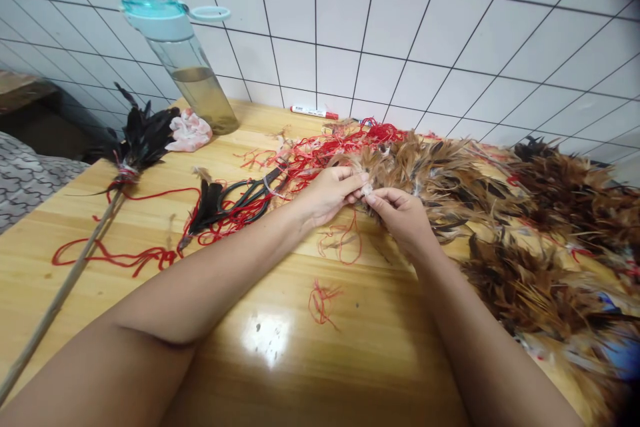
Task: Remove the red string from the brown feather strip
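Note:
My left hand (333, 195) and my right hand (403, 213) meet over the middle of the wooden table. Both have their fingertips pinched on the pale, fluffy base of some brown feathers (383, 170). Where this bunch ends and the large pile of brown feathers (450, 177) behind it begins, I cannot tell. Under and beyond my left hand lies a tangle of red string (320, 153). Black-handled scissors (245, 197) rest in the string to the left of that hand, their blades mostly covered. A loose loop of red thread (353, 250) sits just below my hands.
At left, a wooden stick (65, 290) bears black feathers (145, 130) tied on with red string. A water bottle (200, 90), crumpled pink-white tissue (189, 131) and red marker (314, 112) stand or lie near the tiled wall (345, 27). More brown feathers (540, 280) cover the right side.

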A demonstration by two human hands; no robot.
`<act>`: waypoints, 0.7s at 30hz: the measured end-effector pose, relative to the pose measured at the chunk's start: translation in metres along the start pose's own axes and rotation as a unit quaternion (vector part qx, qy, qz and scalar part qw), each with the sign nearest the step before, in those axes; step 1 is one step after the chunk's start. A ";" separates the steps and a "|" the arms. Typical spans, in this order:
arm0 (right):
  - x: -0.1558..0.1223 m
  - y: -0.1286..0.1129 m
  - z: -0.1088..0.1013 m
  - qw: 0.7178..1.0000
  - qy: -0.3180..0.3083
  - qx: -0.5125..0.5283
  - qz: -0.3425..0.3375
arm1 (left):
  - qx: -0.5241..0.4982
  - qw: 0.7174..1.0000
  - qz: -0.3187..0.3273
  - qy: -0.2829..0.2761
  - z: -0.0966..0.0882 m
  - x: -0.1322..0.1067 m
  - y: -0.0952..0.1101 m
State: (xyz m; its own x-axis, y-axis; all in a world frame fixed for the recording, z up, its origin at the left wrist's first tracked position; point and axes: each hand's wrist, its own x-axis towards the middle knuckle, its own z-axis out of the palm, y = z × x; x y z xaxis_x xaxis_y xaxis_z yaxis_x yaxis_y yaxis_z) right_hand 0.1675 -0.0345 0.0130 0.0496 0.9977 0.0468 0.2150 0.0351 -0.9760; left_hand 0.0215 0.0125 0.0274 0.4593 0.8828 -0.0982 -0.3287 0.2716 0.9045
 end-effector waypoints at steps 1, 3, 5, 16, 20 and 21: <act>0.000 0.000 0.000 1.000 -0.002 0.001 0.000 | -0.002 1.000 -0.002 -0.003 0.000 0.000 0.000; -0.001 -0.002 0.001 1.000 -0.006 0.005 -0.005 | -0.008 1.000 -0.002 -0.008 0.001 -0.001 -0.002; -0.001 -0.002 0.002 1.000 -0.008 0.004 -0.014 | -0.011 1.000 -0.001 -0.016 0.001 -0.001 -0.003; 0.000 -0.006 -0.007 0.999 -0.035 0.016 -0.007 | 0.140 0.988 0.068 -0.005 -0.004 -0.003 0.002; -0.002 -0.011 -0.008 0.998 -0.046 0.047 0.022 | 0.292 0.949 0.115 -0.012 -0.002 -0.006 0.004; -0.003 -0.013 -0.007 0.996 -0.049 0.064 0.033 | 0.306 0.944 0.124 -0.018 -0.002 -0.006 0.005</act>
State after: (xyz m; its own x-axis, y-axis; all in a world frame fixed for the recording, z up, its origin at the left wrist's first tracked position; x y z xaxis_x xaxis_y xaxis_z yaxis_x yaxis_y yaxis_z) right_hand 0.1720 -0.0379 0.0269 -0.0371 0.9987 -0.0336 0.0873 -0.0302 -0.9957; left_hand 0.0156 0.0087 0.0314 0.4628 0.8733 0.1520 0.1034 -0.2235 0.9692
